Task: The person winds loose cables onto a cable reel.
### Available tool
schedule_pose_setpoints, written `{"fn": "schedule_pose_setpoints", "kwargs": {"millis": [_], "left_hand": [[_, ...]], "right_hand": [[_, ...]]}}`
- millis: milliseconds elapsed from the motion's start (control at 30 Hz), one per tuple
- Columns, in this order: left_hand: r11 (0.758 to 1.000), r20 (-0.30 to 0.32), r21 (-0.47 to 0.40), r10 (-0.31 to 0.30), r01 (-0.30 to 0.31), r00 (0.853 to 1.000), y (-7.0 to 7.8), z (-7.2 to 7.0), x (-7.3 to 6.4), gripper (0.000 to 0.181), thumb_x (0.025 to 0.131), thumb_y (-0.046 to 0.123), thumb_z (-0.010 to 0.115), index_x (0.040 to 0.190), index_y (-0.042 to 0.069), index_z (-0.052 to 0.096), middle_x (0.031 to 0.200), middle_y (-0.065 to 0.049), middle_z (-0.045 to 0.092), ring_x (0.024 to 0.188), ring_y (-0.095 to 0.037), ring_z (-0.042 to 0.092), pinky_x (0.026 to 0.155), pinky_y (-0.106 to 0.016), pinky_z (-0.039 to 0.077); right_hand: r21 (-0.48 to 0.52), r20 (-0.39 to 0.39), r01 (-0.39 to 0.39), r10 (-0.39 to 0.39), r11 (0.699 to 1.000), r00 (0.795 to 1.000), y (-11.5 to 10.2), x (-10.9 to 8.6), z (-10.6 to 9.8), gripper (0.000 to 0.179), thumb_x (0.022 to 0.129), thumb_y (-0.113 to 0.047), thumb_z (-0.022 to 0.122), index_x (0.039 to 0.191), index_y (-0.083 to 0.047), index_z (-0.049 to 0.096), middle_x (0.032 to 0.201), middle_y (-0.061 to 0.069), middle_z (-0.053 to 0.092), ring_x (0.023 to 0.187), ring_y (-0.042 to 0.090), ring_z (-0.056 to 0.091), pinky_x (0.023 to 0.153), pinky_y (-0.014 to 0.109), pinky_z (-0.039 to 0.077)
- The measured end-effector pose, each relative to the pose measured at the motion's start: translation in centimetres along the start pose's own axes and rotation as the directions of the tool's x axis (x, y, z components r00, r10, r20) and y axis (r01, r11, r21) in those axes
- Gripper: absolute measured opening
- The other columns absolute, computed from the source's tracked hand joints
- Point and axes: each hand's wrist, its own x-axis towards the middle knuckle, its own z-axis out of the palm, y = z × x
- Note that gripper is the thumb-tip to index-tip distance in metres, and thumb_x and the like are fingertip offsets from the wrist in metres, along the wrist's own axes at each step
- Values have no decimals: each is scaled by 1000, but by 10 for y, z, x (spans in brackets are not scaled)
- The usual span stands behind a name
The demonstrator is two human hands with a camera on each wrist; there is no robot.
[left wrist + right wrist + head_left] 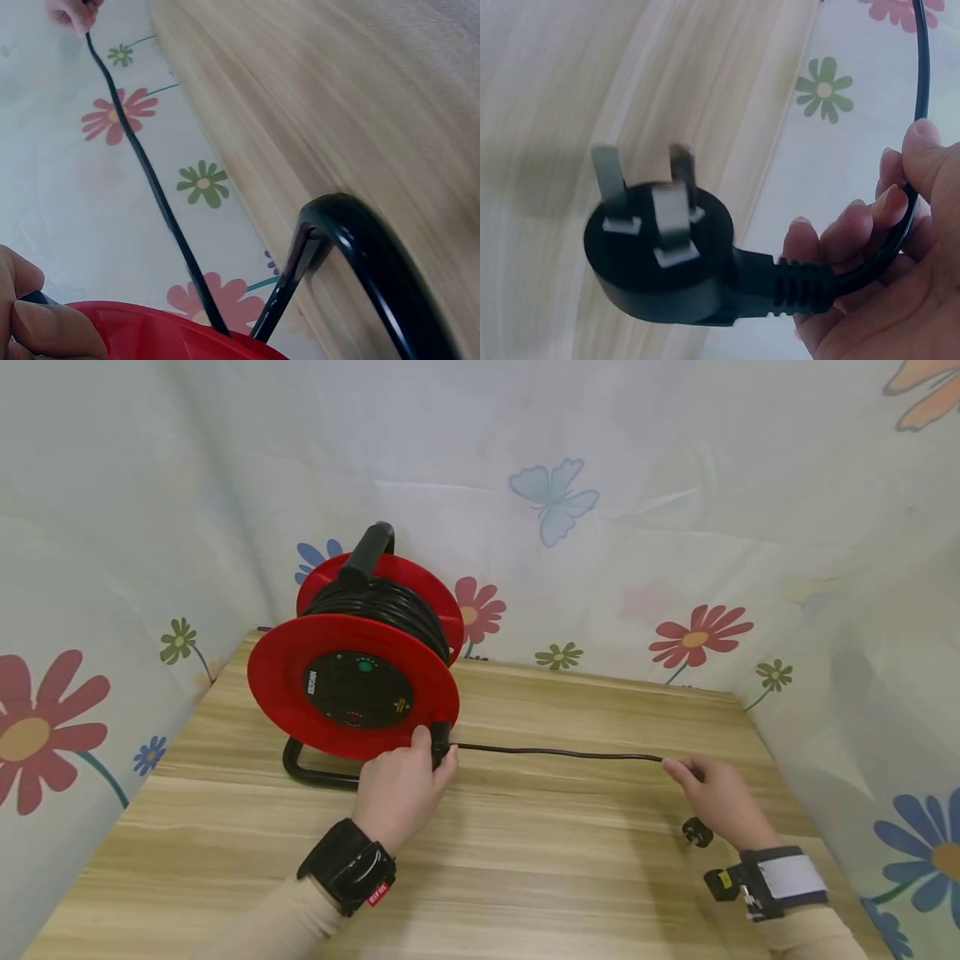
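Observation:
A red cable reel (262,681) with a dark socket panel stands on its black tube frame (318,775) at the left of the head view. Black cable (397,606) is wound between its two discs. My left hand (397,789) grips the black winding knob (441,737) at the disc's lower right edge. From the reel a stretch of cable (558,752) runs right to my right hand (712,797), whose thumb and fingers pinch it. Below that hand hangs a black three-pin plug (660,255), its metal prongs facing up in the right wrist view.
The reel's black carry handle (367,556) rises over the drum. All this is on a wood-grain table (540,860). Behind and at both sides hangs a pale cloth (600,568) printed with flowers and a butterfly. A black strap (348,864) circles my left wrist.

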Motion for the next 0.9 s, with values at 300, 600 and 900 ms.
{"fn": "schedule_pose_setpoints", "kwargs": {"millis": [300, 600, 900], "left_hand": [[999, 4, 13, -39, 39, 999, -7, 9, -7, 35, 86, 41, 44, 75, 8, 44, 41, 3, 36, 33, -11, 34, 33, -27, 25], [996, 57, 4, -90, 90, 994, -25, 19, -17, 35, 85, 40, 46, 75, 7, 47, 42, 3, 37, 34, -14, 36, 33, -29, 26], [984, 156, -31, -166, 173, 974, -40, 25, -25, 38, 86, 41, 46, 79, 4, 49, 47, -1, 42, 39, -17, 40, 35, -31, 28]], "right_hand": [[8, -22, 48, -48, 999, 999, -13, 1, 5, 56, 88, -55, 35, 92, -3, 53, 66, 7, 42, 55, 19, 41, 46, 31, 34], [52, -16, 36, -35, 998, 999, -12, 0, 11, 53, 89, -54, 35, 86, -4, 52, 63, 6, 41, 51, 18, 40, 45, 31, 34], [79, -30, 80, -78, 994, 997, -19, 2, 25, 54, 88, -55, 36, 90, -4, 54, 64, 5, 43, 51, 18, 42, 45, 31, 35]]}}
